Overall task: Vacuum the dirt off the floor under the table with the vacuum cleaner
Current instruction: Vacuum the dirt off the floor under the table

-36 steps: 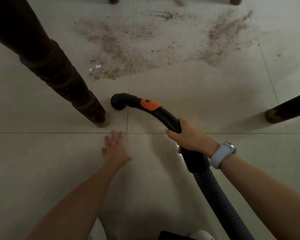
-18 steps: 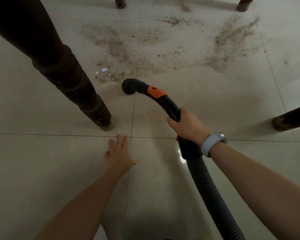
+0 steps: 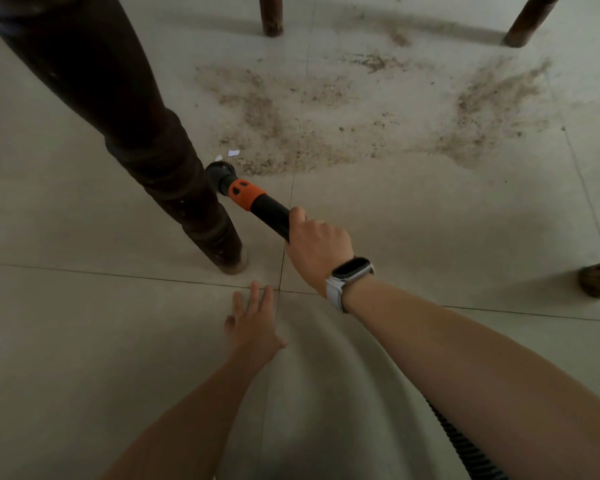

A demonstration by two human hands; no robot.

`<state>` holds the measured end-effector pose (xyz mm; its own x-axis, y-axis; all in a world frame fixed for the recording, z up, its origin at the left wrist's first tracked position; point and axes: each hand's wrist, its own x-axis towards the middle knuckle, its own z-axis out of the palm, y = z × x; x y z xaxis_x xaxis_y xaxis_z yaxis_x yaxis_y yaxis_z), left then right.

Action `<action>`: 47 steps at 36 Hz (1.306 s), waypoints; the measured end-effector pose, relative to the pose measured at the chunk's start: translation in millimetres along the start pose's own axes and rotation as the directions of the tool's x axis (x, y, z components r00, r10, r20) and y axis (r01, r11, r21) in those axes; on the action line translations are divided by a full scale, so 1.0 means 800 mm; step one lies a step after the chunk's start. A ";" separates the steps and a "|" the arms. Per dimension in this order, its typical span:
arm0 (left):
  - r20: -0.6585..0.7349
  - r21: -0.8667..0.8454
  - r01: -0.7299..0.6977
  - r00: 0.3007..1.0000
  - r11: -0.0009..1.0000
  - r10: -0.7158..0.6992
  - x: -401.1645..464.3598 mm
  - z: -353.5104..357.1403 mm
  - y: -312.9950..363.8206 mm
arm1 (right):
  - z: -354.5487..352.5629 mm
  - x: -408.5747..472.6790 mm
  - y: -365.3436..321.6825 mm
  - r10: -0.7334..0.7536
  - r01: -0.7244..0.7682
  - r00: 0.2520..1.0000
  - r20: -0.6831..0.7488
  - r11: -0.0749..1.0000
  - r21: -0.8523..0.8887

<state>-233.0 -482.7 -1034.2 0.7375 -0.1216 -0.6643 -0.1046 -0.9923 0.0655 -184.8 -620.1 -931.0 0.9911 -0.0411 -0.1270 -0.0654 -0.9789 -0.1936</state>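
The right hand (image 3: 317,249) grips the vacuum wand (image 3: 269,213); its nozzle (image 3: 219,169) seems to touch the near table leg (image 3: 174,174). The left hand (image 3: 253,327) lies flat on the floor (image 3: 84,341). Dirt (image 3: 291,133) spreads across open tile beyond.

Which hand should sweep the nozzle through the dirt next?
Right. The right hand already grips the vacuum wand, nozzle at the dirt's edge; the left hand lies flat on the floor.

No legible text, label, brand, number or sign anywhere in view.
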 end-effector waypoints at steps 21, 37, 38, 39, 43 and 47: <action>-0.008 -0.008 -0.022 1.000 1.000 0.022 -0.005 -0.003 -0.004 | -0.010 -0.028 0.051 0.205 -0.204 0.979 -0.017 0.978 0.039; 0.017 -0.002 0.011 1.000 1.000 -0.011 -0.002 -0.001 0.007 | -0.011 -0.054 0.106 0.332 -0.331 0.943 -0.024 0.943 0.034; 0.020 0.001 0.012 1.000 1.000 -0.012 -0.002 -0.001 0.007 | -0.012 -0.056 0.109 0.341 -0.340 0.940 -0.026 0.940 0.030; 0.023 0.002 0.014 1.000 1.000 -0.014 -0.002 -0.001 0.007 | -0.012 -0.058 0.112 0.353 -0.352 0.935 -0.027 0.935 0.031; 0.024 0.013 0.023 0.999 1.000 -0.023 -0.002 -0.003 0.009 | -0.012 -0.065 0.127 0.409 -0.408 0.912 -0.038 0.912 0.042; 0.012 0.048 0.031 0.999 0.998 -0.032 -0.001 -0.004 0.016 | -0.012 -0.075 0.149 0.488 -0.484 0.872 -0.048 0.872 0.071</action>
<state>-232.8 -495.3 -1030.7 0.7323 -0.0898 -0.6750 -0.1133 -0.9935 0.0093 -251.2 -736.0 -937.0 0.8374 -0.5231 -0.1582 -0.5453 -0.8195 -0.1765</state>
